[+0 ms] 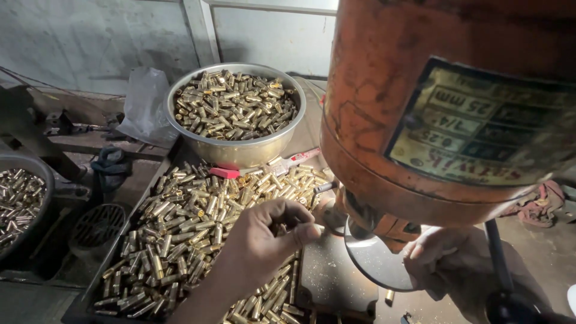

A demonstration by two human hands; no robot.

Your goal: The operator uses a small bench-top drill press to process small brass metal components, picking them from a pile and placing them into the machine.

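At the far left a dark bowl [24,198] holds brass sleeves, and the tray [135,213] and the steel bowl [237,150] are full of them, so much work seems left. The left hand [264,240] has its grip pinched on one small brass piece [282,229] beside the orange drill press [432,114]; the right hand [444,258] rests under the machine, its grip I cannot tell.

I see a steel bowl [240,150] at the back, heaped with short brass tubes and sitting on the far end of a dark tray. A red-handled tool [282,163] lies just in front of the bowl, partly under its base. A crumpled clear plastic bag [146,105] rests to the left of the bowl. Further left, a dark round tub [27,165] at the picture's edge holds more brass tubes. A round black grille [97,226] lies low between tub and tray. A reddish rag [543,204] sits at far right. A pale wall [90,36] runs behind.
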